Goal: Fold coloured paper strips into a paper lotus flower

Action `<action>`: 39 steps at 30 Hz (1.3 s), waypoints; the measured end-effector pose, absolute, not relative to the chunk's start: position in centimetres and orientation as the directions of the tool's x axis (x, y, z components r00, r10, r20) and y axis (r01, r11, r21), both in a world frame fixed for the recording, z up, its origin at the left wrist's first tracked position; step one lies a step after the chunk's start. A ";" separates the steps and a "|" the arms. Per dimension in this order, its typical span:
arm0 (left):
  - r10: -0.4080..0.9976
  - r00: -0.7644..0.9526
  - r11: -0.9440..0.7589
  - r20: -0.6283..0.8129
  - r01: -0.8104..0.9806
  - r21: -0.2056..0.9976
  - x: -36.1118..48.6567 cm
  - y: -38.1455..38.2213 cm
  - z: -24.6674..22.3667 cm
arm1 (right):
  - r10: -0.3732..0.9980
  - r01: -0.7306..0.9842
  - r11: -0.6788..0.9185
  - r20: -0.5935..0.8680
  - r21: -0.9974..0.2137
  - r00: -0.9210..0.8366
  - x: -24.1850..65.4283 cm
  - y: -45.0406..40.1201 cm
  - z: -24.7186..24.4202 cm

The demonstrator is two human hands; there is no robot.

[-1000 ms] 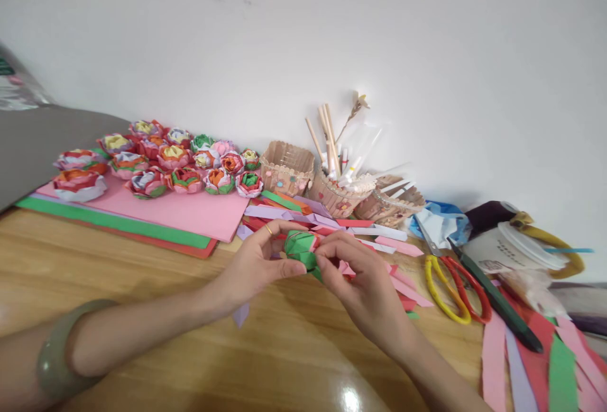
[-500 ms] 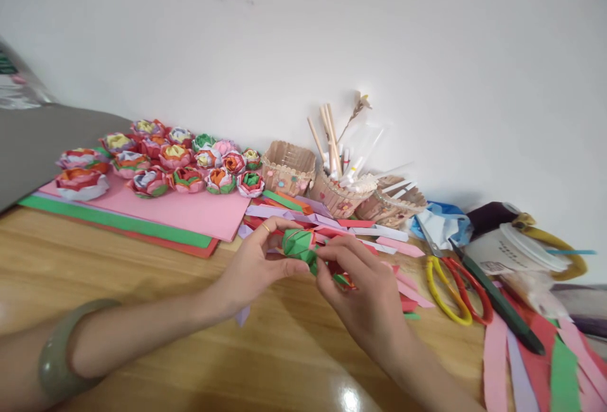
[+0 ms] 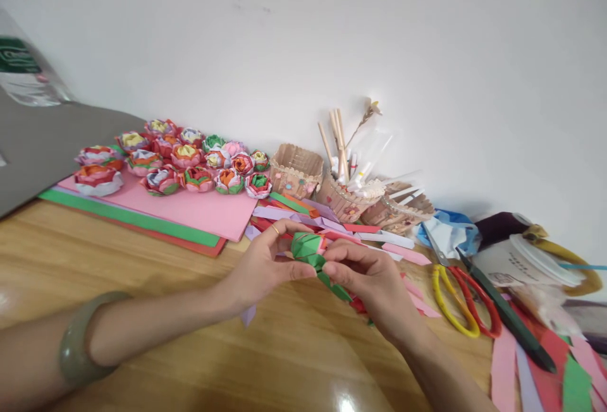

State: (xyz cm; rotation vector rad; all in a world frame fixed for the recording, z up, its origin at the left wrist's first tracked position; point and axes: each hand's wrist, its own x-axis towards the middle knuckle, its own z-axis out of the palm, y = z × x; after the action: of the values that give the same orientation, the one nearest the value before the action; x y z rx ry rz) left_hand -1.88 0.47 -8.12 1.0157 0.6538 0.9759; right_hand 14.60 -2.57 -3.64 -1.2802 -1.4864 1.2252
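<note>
My left hand (image 3: 272, 263) pinches a small green folded-paper piece (image 3: 306, 246) between thumb and fingers, and a thin band or thread seems to cross its green face. On the other side, my right hand (image 3: 367, 276) has its thumb and fingers closed on the same paper piece. A green strip-like part slants down to the right beneath my right fingers, with a bit of red at its end. Behind both hands lie folded paper strips (image 3: 398, 237) in purple, white, pink, red and green.
Several paper flowers (image 3: 196, 178) stand on stacked pink paper (image 3: 227, 216) at left. Three craft baskets (image 3: 294, 175) line the wall, one holding sticks. At right are scissors (image 3: 455, 311), a white tub (image 3: 526, 263) and loose paper strips (image 3: 502, 368) on the wooden table (image 3: 142, 273).
The view has shifted, so most things appear further right. My right thumb now presses along the paper piece, and more of its green lower part shows below my fingers.
</note>
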 end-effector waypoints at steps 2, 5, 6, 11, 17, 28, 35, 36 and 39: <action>0.890 0.455 0.199 -0.017 -0.357 0.913 -1.9 0.4 -8.1 | 0.986 0.233 0.015 -0.025 -0.972 -0.167 14.5 -2.6 -3.4; 0.882 0.471 0.193 -0.010 -0.343 0.919 -1.9 0.3 -8.2 | 0.981 0.306 0.062 0.000 -0.950 -0.196 14.6 -2.6 -3.0; 0.878 0.478 0.191 -0.007 -0.337 0.922 -2.0 0.3 -8.3 | 0.977 0.335 0.078 0.005 -0.939 -0.213 14.6 -2.5 -2.9; 0.873 0.487 0.192 -0.017 -0.312 0.931 -2.0 0.3 -8.3 | 0.949 0.478 0.187 0.032 -0.858 -0.314 15.0 -2.8 -2.1; 0.892 0.449 0.193 -0.054 -0.269 0.943 -2.0 0.2 -7.8 | 0.938 0.553 0.269 0.083 -0.788 -0.338 14.9 -2.9 -1.9; 0.889 0.457 0.182 -0.037 -0.279 0.943 -2.0 0.3 -8.2 | 0.956 0.490 0.187 0.043 -0.851 -0.290 15.2 -2.5 -2.4; 0.871 0.491 0.198 -0.033 -0.288 0.937 -2.0 0.3 -8.3 | 0.964 0.436 0.083 -0.039 -0.896 -0.264 15.5 -2.2 -2.4; 0.866 0.500 0.206 -0.035 -0.292 0.934 -2.0 0.3 -8.3 | 0.963 0.421 0.071 -0.048 -0.904 -0.264 15.5 -2.2 -2.4; 0.842 0.538 0.233 -0.037 -0.301 0.925 -2.0 0.2 -8.4 | 0.961 0.382 0.052 -0.057 -0.923 -0.269 15.5 -2.3 -2.4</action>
State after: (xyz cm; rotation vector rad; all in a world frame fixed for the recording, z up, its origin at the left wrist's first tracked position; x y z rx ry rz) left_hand -1.97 0.22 -8.40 1.0585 0.6183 0.8577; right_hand 15.45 -2.28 -2.36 -1.3555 -1.7177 1.2034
